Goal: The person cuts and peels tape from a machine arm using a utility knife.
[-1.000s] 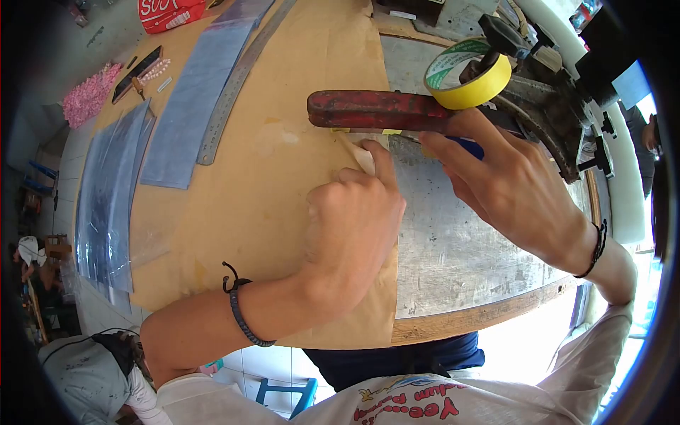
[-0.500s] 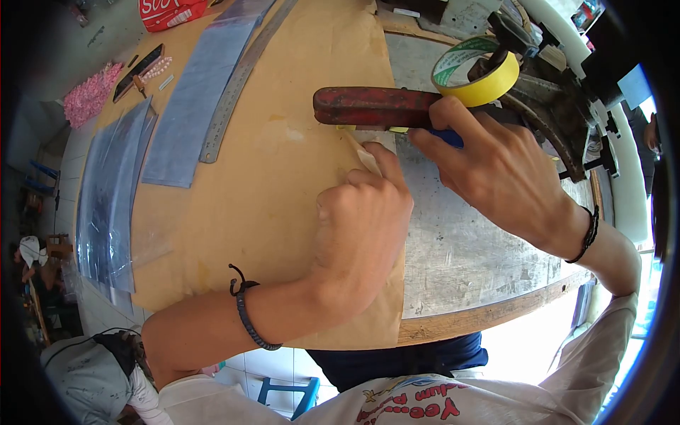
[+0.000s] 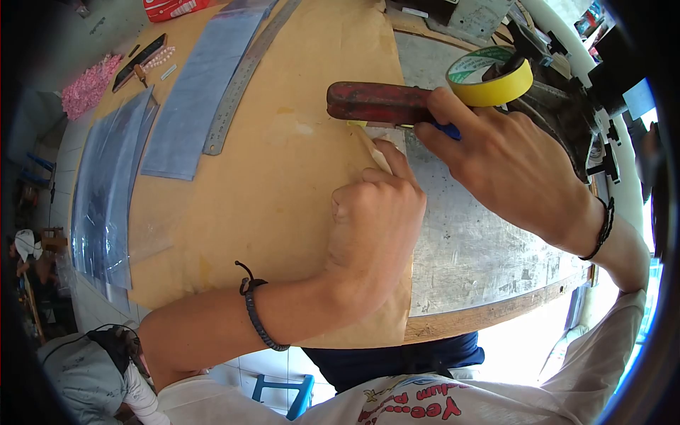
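Note:
My left hand (image 3: 379,223) is closed, knuckles up, at the right edge of a large sheet of brown paper (image 3: 283,191). Its fingers grip a lifted, creased part of that edge. My right hand (image 3: 506,152) is closed round the right end of a worn red handle (image 3: 379,103), index finger above and thumb below. A blue piece (image 3: 448,130) shows between the fingers; its kind is hidden. A roll of yellow tape (image 3: 492,88) hangs just above the right knuckles, by a dark metal machine. A bit of yellow shows under the handle at the paper's edge.
A steel ruler (image 3: 230,110) and clear bluish plastic sheets (image 3: 185,117) lie on the paper; more plastic (image 3: 99,205) lies at left. A phone (image 3: 140,62) and red packet (image 3: 173,7) are farther back. A metal tabletop (image 3: 474,262) and dark clamp-like machine (image 3: 567,117) are at right.
The whole view has shifted slightly, so most things appear a little farther right. Both hands keep nearly the same pose and the same holds.

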`<action>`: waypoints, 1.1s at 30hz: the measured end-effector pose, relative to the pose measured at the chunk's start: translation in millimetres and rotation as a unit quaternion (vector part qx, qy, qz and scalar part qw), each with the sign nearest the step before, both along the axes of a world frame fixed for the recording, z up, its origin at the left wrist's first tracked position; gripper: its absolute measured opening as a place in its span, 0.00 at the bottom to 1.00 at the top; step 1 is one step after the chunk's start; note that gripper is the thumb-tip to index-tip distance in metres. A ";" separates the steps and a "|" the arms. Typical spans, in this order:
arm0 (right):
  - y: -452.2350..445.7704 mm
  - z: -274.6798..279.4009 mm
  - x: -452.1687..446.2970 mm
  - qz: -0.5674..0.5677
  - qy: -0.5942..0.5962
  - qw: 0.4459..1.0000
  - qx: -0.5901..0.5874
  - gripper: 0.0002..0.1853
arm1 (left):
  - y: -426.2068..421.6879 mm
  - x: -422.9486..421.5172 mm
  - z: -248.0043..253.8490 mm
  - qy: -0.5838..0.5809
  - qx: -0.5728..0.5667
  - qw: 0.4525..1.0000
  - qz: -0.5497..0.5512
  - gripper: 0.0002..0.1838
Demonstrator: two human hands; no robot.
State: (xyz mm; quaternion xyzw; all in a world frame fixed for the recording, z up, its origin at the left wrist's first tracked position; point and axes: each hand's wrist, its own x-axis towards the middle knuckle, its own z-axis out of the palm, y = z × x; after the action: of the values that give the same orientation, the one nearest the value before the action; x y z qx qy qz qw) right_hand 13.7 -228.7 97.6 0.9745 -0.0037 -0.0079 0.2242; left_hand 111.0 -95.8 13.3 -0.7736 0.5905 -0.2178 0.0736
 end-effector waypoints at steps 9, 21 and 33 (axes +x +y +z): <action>-0.2 4.5 -0.7 0.000 0.032 0.999 -0.010 0.14 | 3.0 -0.8 3.5 0.027 0.009 1.000 0.002 0.27; -3.8 -1.2 -3.3 0.013 -0.014 1.000 0.015 0.19 | 1.6 -1.3 3.4 0.018 0.003 1.000 0.013 0.28; -10.5 -7.3 -8.4 0.017 -0.047 0.998 0.030 0.22 | 1.5 -1.6 2.0 0.021 0.014 1.000 0.010 0.29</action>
State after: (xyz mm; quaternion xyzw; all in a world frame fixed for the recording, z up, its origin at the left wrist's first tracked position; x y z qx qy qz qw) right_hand 5.2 -239.1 90.3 0.9799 0.0026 0.0414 0.1949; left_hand 109.5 -94.2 15.3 -0.7829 0.5872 -0.1919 0.0741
